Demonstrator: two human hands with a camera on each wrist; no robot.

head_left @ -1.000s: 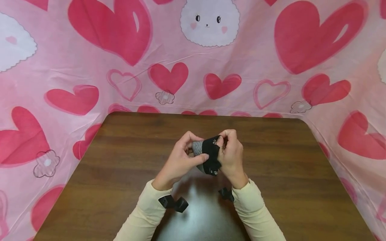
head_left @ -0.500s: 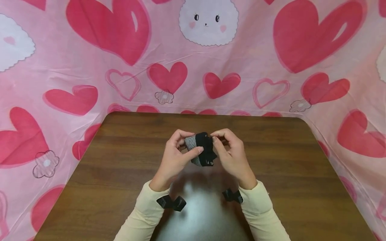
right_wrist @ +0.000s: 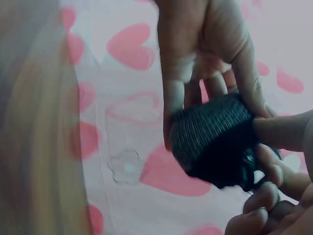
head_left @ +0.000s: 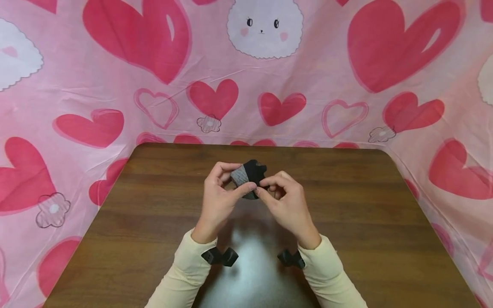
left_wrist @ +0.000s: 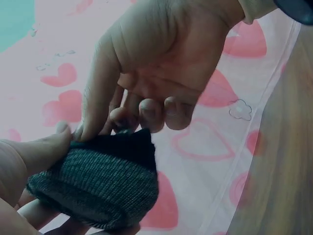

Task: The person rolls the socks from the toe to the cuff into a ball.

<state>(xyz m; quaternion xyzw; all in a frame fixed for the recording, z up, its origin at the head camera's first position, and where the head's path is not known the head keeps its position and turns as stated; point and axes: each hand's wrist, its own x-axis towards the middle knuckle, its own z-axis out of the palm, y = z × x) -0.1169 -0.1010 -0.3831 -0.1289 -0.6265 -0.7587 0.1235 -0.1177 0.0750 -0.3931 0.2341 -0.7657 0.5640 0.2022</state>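
A small black-and-grey knitted piece is held up between both hands in the head view; its exact kind is unclear. Its grey ribbed band lies to the left, and the black part has an uneven, notched right edge. The left hand holds the grey side, thumb in front and fingers behind. With thumb and index finger, the right hand pinches the black lower right edge. In the left wrist view the grey rib of the knitted piece faces the camera. Loose black loops show at its end in the right wrist view.
A brown wooden table lies beneath the hands. Pink heart-printed cloth rises behind it and along both sides. Black wrist cameras are strapped over the pale sleeves.
The knitted piece has moved up and left and tilted in the left hand. The right hand has shifted its pinch from the top edge down to the lower right edge.
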